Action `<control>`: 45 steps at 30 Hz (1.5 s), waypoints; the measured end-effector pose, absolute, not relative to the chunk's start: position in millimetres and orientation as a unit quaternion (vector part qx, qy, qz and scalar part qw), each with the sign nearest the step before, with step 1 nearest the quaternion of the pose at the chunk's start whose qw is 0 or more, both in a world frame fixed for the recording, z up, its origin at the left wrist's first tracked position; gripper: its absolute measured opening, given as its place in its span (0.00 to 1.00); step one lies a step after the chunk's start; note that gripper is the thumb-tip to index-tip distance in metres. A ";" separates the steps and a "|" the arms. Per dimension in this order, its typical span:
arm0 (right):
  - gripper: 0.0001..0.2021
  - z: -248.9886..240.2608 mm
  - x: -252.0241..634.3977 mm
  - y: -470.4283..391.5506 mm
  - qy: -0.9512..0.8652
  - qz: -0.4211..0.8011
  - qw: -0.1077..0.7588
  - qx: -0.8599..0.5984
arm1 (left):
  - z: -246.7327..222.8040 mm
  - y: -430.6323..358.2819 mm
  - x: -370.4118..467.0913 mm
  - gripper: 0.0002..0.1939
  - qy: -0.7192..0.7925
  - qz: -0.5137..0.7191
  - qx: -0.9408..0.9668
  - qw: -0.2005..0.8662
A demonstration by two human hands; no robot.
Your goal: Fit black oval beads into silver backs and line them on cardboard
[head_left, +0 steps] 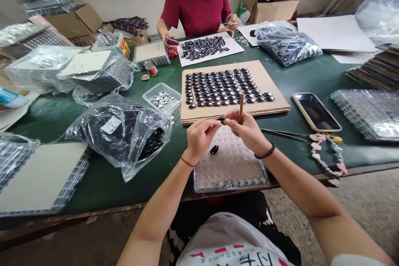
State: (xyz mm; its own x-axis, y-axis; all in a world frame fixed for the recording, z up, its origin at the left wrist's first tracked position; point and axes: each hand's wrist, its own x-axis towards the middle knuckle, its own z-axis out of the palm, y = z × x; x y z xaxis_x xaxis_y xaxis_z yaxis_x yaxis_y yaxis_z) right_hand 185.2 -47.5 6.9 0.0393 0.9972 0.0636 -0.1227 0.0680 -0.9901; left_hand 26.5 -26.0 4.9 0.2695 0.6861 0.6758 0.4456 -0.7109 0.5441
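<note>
Black piece (222,121): one, small, mostly hidden by fingertips, held above the near edge of the green surface (109,191). Left hand (201,136): thumb and fingers pinched on the piece. Right hand (245,129): fingertips closed at the same piece, also gripping one slim wooden stick (241,106), upright, lower end hidden. Tray (230,166): one, clear dimpled plastic, at the near edge; one loose glossy black oval (214,149) on it, plus a row of round pieces (247,182), count uncertain. Tweezers (283,134): one pair, slender. Cardboard stack (268,81): one, beyond the tray, bearing rows of shiny ovals (218,87), uncounted.
</note>
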 end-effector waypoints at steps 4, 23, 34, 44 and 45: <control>0.12 5.6 185.2 -47.1 -0.489 0.493 0.547 -0.467 | 2.6 -23.1 26.5 0.07 0.395 0.482 0.773 0.118; 0.10 10.1 185.3 -38.7 -0.540 0.484 0.503 -0.471 | 2.3 -20.1 27.6 0.11 0.383 0.411 0.820 0.109; 0.12 14.9 253.9 10.7 -0.581 0.284 0.465 -0.605 | 5.8 -10.4 22.2 0.14 0.488 0.350 0.772 0.209; 0.09 -16.0 389.7 72.2 -0.541 0.131 0.305 -0.773 | 26.9 -12.1 2.8 0.16 0.430 0.039 0.822 0.372; 0.09 -19.4 390.8 72.2 -0.544 0.128 0.297 -0.774 | 27.5 -13.4 4.0 0.15 0.419 0.037 0.822 0.384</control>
State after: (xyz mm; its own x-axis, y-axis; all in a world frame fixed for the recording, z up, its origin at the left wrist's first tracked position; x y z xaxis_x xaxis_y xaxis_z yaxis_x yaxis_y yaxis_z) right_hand 390.8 72.2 -19.4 0.3747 0.9188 0.1245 0.7668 -0.2316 -0.5987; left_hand 4.0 -13.4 27.5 0.6454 0.7178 -0.2612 0.6607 -0.3529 0.6625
